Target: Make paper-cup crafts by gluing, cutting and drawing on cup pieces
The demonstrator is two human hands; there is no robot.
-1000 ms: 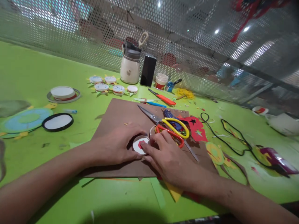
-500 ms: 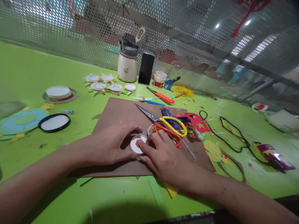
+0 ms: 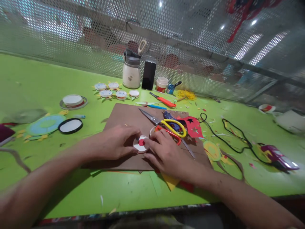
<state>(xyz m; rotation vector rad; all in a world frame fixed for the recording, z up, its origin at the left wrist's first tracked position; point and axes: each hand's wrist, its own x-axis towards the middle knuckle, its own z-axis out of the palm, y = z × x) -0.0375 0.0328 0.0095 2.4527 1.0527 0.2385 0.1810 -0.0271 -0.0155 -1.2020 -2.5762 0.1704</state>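
Note:
A small round white disc (image 3: 138, 148) with a red paper piece (image 3: 142, 142) on its face is between my hands, over a brown board (image 3: 121, 116). My left hand (image 3: 115, 141) curls round the disc's left side, thumb and fingers at the rim. My right hand (image 3: 164, 151) is closed at the right side, a fingertip over the edge of the red piece and the thumb low by the rim. Just behind the right hand lie scissors with yellow handles (image 3: 175, 127) and others with red handles (image 3: 177, 139). Part of a ring behind the fingers is hidden.
Behind the board are a utility knife (image 3: 166, 102), a blue-handled craft knife (image 3: 156, 106), several small decorated discs (image 3: 105, 93), a phone (image 3: 149, 75) and a bottle (image 3: 131, 74). Star-cut red paper (image 3: 194, 127) and a black cord (image 3: 234, 148) lie right; a black-rimmed lid (image 3: 70, 126) lies left.
The view has shifted, showing more of the table's front edge. The red piece looks turned on the disc, and my right fingertip has drawn back towards its right edge. My left hand keeps its hold.

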